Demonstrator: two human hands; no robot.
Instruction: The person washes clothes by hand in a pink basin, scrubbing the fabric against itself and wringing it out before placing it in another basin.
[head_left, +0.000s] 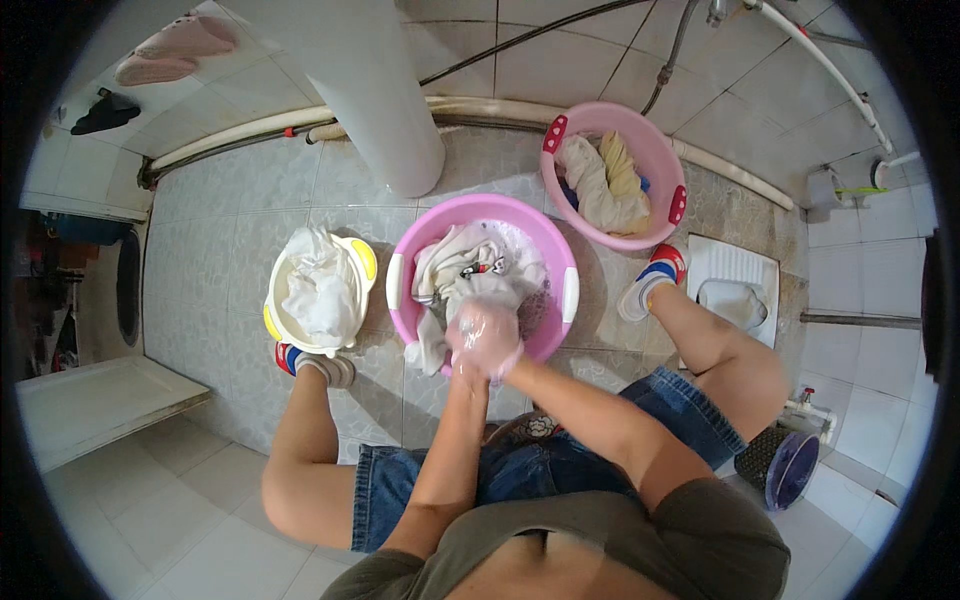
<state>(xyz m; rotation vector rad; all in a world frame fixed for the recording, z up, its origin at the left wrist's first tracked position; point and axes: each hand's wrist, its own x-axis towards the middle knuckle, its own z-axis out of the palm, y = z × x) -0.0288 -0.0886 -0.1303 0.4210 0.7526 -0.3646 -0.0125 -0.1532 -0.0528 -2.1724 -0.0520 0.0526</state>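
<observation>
My left hand (463, 341) and my right hand (501, 352) are pressed together over the near side of a pink plastic basin (405, 240) with white handles. Both look wet and are blurred, so their fingers cannot be made out. Directly beyond them, a wet white garment (457, 255) with a small dark and red cartoon print lies bunched in the basin. Soap suds (529, 240) float on the water around it. Part of the white cloth (427, 345) hangs over the basin's near left rim. Whether either hand grips cloth is hidden by the blur.
A small white basin (274, 300) with yellow handles holds white cloth at left. A paler pink tub (660, 135) with red handles holds cream and yellow clothes. Behind stands a thick white pipe (382, 112); a squat toilet (731, 289) is at right.
</observation>
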